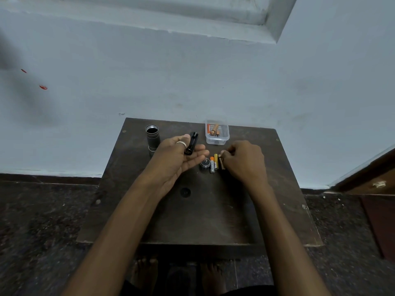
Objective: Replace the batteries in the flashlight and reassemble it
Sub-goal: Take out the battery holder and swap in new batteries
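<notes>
Dark brown wood forms the small table (213, 221) on which the flashlight lies in parts. The flashlight body (152, 137), a grey tube with a threaded rim, stands upright with its open end up near the far left corner. The left hand (179, 157) is turned palm up with fingers loosely extended, and a black battery holder (191, 143) rests across the fingers, pinned by the thumb, which wears a pale ring (181, 143). Just right of that hand's fingertips sits the round tail cap (205, 163) with its spring facing up. Beside the cap lie three loose batteries, side by side: an orange-and-silver battery (212, 165) with printing too small to read, a yellow battery (216, 160) touching it, and a brown battery (221, 162) at the right. The right hand (244, 162) is curled, knuckles up, with its fingertips pinched at the top of the brown battery; whether the battery is lifted or only touched cannot be told. Behind, near the table's far edge, a clear plastic container (217, 138) holds what look like three more batteries in orange and copper tones; one carries an orange label with white lettering that is not legible. Bare feet (145, 272) show below the table's near edge.
</notes>
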`<action>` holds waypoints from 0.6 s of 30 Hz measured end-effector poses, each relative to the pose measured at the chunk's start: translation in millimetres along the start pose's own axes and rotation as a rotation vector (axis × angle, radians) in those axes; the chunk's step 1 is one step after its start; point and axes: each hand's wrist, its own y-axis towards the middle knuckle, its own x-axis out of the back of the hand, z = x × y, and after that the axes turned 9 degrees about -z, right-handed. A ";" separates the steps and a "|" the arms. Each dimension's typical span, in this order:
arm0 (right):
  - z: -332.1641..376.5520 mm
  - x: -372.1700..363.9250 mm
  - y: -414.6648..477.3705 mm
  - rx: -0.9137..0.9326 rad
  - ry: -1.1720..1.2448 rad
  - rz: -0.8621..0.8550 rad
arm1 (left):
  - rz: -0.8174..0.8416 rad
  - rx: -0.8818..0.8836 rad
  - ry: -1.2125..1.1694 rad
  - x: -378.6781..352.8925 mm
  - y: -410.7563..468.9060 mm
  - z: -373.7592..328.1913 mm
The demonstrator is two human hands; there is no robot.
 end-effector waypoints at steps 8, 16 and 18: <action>4.5 1.8 1.0 0.032 0.152 -0.180 | -0.018 0.005 0.005 -4.0 -1.5 2.8; 37.6 2.5 52.5 0.148 0.019 -0.116 | -0.036 0.024 -0.007 -4.0 -3.0 -0.7; 44.7 -0.4 70.2 0.129 -0.076 -0.035 | -0.038 0.033 0.003 -4.4 -4.1 -1.1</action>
